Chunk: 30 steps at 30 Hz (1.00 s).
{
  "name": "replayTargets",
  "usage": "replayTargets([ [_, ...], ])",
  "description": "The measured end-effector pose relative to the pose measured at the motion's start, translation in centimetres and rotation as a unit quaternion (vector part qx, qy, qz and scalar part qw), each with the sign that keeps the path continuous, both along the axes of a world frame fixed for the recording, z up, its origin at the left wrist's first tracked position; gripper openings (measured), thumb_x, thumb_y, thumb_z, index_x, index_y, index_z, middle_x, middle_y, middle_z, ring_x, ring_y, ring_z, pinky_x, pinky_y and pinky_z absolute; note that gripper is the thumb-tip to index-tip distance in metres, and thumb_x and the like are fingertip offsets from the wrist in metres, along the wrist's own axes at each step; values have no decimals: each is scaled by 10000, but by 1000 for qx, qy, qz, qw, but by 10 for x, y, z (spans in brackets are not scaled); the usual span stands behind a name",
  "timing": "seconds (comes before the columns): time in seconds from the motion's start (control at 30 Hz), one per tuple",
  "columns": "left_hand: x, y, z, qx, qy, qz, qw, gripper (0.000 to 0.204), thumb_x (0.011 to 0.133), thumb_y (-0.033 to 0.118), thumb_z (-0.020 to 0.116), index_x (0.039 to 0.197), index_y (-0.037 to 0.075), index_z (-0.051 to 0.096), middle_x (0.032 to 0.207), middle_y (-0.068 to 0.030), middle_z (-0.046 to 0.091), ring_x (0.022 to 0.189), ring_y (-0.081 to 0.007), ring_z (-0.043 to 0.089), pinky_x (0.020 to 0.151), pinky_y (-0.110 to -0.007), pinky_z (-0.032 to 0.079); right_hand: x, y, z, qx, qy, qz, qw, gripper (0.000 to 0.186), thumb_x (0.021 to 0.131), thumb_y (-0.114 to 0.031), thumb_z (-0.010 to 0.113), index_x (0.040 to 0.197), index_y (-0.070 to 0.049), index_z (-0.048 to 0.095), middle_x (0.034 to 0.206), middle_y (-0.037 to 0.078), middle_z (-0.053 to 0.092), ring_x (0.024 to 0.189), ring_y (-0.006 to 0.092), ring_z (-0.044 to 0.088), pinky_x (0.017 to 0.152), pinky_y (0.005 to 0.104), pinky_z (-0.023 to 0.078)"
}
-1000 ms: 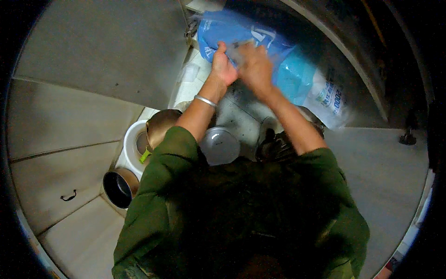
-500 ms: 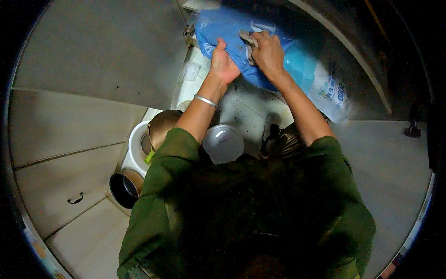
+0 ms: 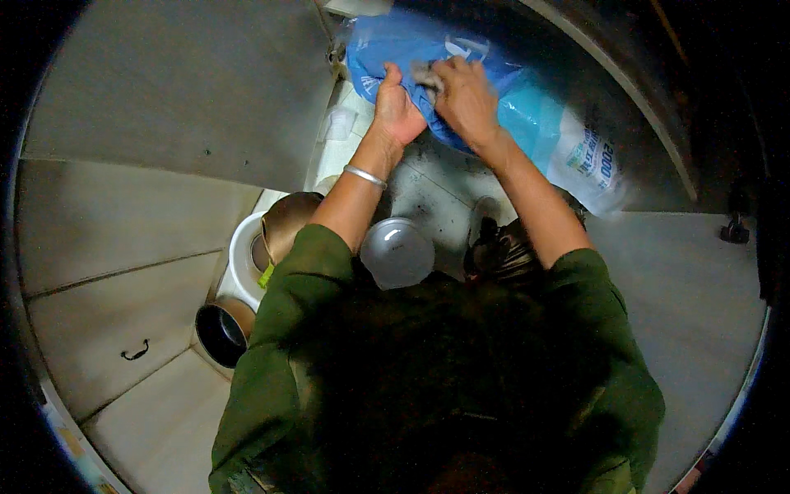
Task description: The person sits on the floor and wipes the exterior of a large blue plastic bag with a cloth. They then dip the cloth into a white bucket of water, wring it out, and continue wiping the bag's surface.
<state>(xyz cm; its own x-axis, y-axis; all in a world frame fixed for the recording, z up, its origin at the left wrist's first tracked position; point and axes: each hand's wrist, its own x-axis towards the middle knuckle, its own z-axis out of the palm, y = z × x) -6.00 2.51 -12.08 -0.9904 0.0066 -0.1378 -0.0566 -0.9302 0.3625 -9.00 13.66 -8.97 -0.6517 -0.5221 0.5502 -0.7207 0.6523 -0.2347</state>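
A crumpled blue plastic bag (image 3: 383,48) with white print lies at the far end of my reach. My left hand (image 3: 401,114) holds its near edge from below, thumb raised and fingers partly hidden behind the plastic. A silver bangle circles that wrist. In my right hand (image 3: 469,100) is a greyish-brown rag (image 3: 425,76), bunched between the fingers and pressed to the bag's surface; hand and rag are smeared by motion. To the right, a clear-and-turquoise plastic package (image 3: 535,115) with a white printed end touches the blue bag.
Below my forearms a grey bowl (image 3: 397,253) stands on the dirt-specked tiled floor (image 3: 432,183). At left are a white basin (image 3: 243,257), a brownish metal pot (image 3: 288,221) and another pot with a dark inside (image 3: 220,334). Grey cabinet panels (image 3: 181,90) flank both sides.
My right hand and the rag have shifted slightly left across the blue bag, now blurred. The left hand stays about where it was.
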Motion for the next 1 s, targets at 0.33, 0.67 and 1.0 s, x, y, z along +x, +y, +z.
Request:
replayTargets([
  [0.33, 3, 9, -1, 26, 9, -37, 999, 550, 858, 464, 257, 1200, 42, 342, 1205, -124, 416, 1107, -279, 392, 964, -433, 256, -28, -1, -10, -49, 16, -56, 997, 209, 649, -117, 581, 857, -98, 583, 788, 99, 549, 760, 298, 521, 619, 379, 453],
  [0.67, 4, -17, 11, 28, 31, 110, 993, 558, 808, 435, 433, 1199, 44, 363, 1254, -129, 366, 1150, -315, 334, 980, -469, 208, -61, 42, 18, -555, -507, 41, 659, 316, 783, -108, 500, 1089, -44, 456, 929, 85, 553, 783, 184, 550, 674, 303, 456],
  [1.0, 16, -4, 15, 28, -17, 131, 991, 434, 868, 359, 338, 1167, 50, 395, 1230, -116, 397, 1117, -286, 379, 967, -429, 251, -7, -31, 0, -165, -7, 193, 967, 329, 760, -201, 504, 1076, -113, 528, 1050, 104, 516, 975, 263, 478, 841, 331, 375],
])
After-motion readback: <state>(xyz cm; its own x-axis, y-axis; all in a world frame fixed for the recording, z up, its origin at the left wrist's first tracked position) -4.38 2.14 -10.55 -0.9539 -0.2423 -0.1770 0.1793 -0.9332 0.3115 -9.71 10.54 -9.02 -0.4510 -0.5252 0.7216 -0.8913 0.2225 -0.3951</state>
